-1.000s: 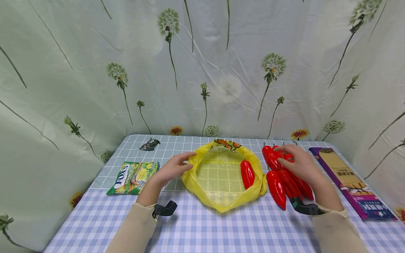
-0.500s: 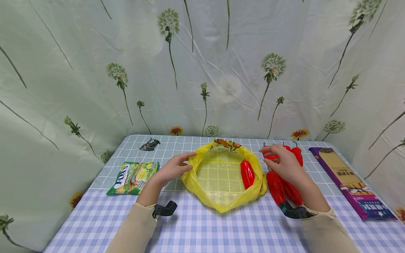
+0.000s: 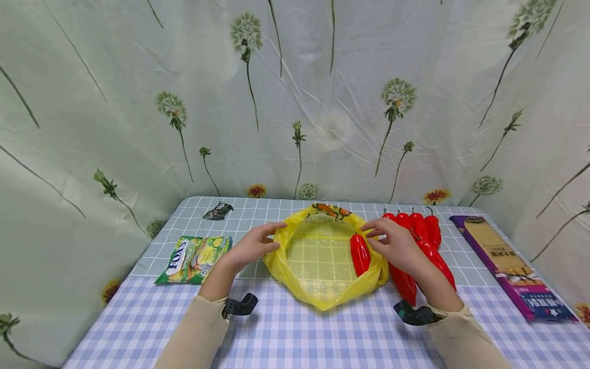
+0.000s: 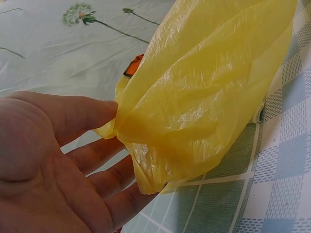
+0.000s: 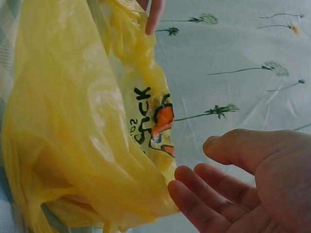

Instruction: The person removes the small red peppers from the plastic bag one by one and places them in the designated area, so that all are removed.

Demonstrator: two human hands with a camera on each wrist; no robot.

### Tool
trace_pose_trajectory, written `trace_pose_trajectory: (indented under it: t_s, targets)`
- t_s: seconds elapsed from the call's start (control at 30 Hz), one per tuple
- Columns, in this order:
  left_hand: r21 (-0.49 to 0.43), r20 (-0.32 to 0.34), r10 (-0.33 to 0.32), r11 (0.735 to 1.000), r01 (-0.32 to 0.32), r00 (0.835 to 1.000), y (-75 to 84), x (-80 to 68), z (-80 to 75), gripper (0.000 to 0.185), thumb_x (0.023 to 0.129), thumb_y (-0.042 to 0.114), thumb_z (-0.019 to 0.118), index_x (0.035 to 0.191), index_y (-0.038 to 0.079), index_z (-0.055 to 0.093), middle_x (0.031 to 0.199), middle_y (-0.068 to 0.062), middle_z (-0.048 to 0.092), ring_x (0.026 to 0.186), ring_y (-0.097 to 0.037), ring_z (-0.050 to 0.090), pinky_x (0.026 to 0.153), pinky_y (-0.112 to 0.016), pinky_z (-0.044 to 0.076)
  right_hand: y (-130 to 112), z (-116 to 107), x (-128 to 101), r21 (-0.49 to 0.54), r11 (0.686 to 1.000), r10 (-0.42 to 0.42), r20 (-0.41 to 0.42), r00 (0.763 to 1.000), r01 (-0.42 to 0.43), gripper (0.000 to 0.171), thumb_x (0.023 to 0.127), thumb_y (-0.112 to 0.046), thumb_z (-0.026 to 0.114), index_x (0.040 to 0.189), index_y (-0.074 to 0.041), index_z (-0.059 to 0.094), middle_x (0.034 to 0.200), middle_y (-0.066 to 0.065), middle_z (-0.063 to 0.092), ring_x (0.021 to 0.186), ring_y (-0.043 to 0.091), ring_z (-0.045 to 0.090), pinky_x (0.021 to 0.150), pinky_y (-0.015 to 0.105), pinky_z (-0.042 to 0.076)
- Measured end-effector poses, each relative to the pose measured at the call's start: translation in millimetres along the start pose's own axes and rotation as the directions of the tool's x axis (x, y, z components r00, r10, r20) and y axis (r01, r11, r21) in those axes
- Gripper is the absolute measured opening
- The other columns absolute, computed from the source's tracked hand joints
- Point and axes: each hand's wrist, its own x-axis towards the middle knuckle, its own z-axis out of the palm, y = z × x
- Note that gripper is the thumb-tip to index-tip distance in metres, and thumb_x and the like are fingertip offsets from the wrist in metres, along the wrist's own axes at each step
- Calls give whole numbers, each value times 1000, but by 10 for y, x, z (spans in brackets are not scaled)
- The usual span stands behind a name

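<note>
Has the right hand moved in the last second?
Yes. The right hand shifted left, off the loose red peppers, to the right rim of the yellow plastic bag.

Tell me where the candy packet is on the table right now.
In the head view the green candy packet lies flat on the table's left side, left of the left hand and the yellow bag, with a small dark wrapper behind it.
</note>
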Motion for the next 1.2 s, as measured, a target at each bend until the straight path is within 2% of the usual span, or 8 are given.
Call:
trace_pose_trajectory:
  t_s: [0.4,0.7,1.0,1.2]
  targets:
    - [-5,9,7,1000,-7,1000,-8,1,-4,53,98,4,56,148,16,48,157,-12,43,124,-32,61,96,-38,57,7,111,35,12,998,59,118,991,-61,39,89,-12,72,126,-9,63,131,17,63,117,38,64,86,45,61]
    - [-11,7,15,1000,-15,1000,8,-2,4,53,97,2,56,148,15,48,157,-13,43,128,-34,58,97,-39,57,11,169,45,-44,994,110,163,981,-104,44,89,-16,72,131,-10,61,135,18,60,123,39,59,93,50,58]
    - [-2,9,18,1000,-18,1000,-5,6,-2,54,97,3,56,148,15,48,156,-13,43,127,-34,58,97,-39,57,22,271,45,-80,993,95,181,979,-81,44,90,-15,72,132,-12,61,128,14,65,117,34,62,95,51,57]
    - [8,7,6,1000,-6,1000,-7,5,1,53,97,5,57,148,18,48,156,-12,44,126,-33,60,97,-40,57,30,367,52,-98,995,30,185,982,-11,41,90,-15,73,129,-10,63,129,13,64,113,33,64,96,51,56]
